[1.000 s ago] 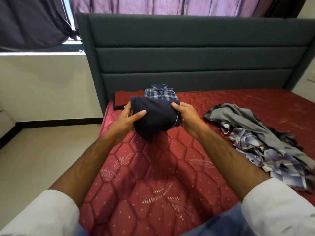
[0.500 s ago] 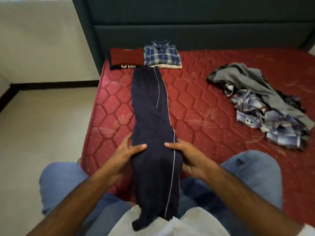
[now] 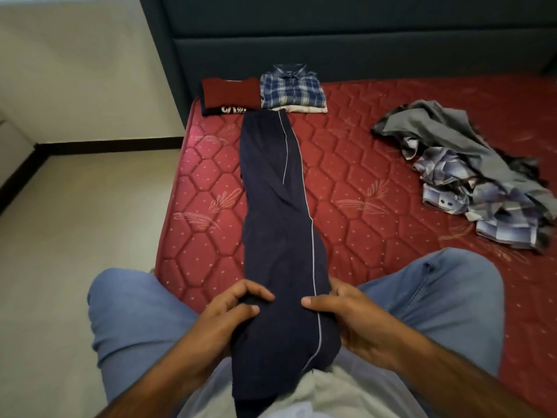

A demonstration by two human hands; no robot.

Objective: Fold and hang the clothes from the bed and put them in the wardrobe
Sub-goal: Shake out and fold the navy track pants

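Head view, looking down over the person's lap onto the bed. Navy track pants (image 3: 280, 224), with a thin white stripe along the right edge, lie stretched lengthwise on the red quilted mattress (image 3: 376, 164); the far end reaches up to just short of the folded stacks, the near end drapes over the mattress edge onto the person's lap.

Left hand (image 3: 232, 309): fingers curled, pinching a bunch of the navy fabric at the garment's left edge. Right hand (image 3: 346, 315): thumb lying on top of the fabric near the stripe, fingers wrapped round the right edge beneath; how far the fingers reach under the cloth cannot be made out. Both hands grip the pants at the same level, near the mattress edge.

At the head of the mattress, against the dark green headboard (image 3: 361, 40), sit two folded stacks side by side: a maroon folded garment (image 3: 230, 92) on top of a dark item with white lettering, and a blue plaid folded shirt (image 3: 291, 86) on top of a pale folded item. The far end of the pants lies just beside the fronts of both.

On the right side of the mattress, well apart from the pants, a loose heap of unfolded clothes (image 3: 470, 173): grey fabric over pale plaid shirts.

The person's knees, in blue jeans (image 3: 437, 297), flank the pants. Beige floor (image 3: 75, 221) lies left of the bed.
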